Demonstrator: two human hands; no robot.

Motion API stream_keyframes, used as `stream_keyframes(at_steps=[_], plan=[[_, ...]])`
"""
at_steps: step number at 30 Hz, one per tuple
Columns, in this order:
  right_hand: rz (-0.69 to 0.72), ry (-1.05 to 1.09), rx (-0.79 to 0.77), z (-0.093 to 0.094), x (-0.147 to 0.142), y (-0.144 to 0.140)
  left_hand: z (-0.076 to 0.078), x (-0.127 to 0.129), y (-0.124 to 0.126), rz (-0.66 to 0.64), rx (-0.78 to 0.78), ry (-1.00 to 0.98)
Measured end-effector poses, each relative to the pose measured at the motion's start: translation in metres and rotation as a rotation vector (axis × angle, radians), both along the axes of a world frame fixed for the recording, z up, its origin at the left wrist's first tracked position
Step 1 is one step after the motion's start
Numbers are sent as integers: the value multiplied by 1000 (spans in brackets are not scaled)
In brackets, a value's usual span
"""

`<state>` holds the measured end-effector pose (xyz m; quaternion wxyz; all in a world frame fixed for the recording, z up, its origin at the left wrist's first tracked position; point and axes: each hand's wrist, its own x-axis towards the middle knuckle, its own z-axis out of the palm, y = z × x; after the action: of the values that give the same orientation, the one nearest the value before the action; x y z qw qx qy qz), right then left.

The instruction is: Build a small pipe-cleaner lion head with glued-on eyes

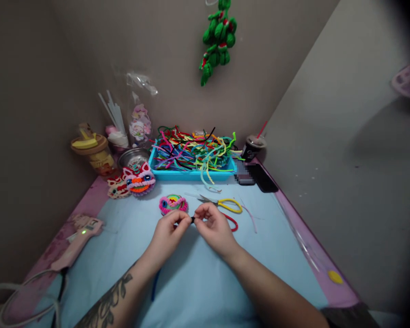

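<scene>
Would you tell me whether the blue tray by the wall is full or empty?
Full: the blue tray is heaped with tangled pipe cleaners, some spilling over its front rim.

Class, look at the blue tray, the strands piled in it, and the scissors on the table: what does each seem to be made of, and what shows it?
Blue tray: probably plastic, with a smooth, even, bright rim. Strands: likely pipe cleaners, fuzzy fibre over bendable wire, since they hold kinks and curls. Scissors: pale, shiny blades, seemingly metal; yellow loop handles look like plastic.
</scene>
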<state>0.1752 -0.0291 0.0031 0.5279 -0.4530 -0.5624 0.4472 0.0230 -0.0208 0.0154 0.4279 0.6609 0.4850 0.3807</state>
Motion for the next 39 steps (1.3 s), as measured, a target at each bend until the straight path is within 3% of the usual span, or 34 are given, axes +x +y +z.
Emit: stream_keyframes(at_steps=[39], plan=[[37,81,-65,-1,1,5,-3,1,4,60,-68,-25]])
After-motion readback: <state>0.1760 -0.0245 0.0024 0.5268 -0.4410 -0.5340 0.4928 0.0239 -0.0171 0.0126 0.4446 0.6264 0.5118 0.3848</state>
